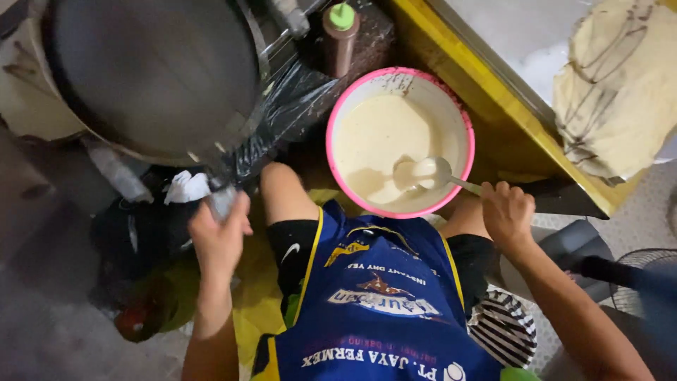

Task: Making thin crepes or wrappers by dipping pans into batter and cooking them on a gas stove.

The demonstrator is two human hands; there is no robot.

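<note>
While the right hand (506, 212) closes on the ladle (431, 171) handle in the pink bowl (399, 142) of batter (resting between the knees), the left hand (218, 233) grips what seems a cloth (223, 201) beside the round griddle (151, 74); scooping steadily would likely avoid drips.
</note>
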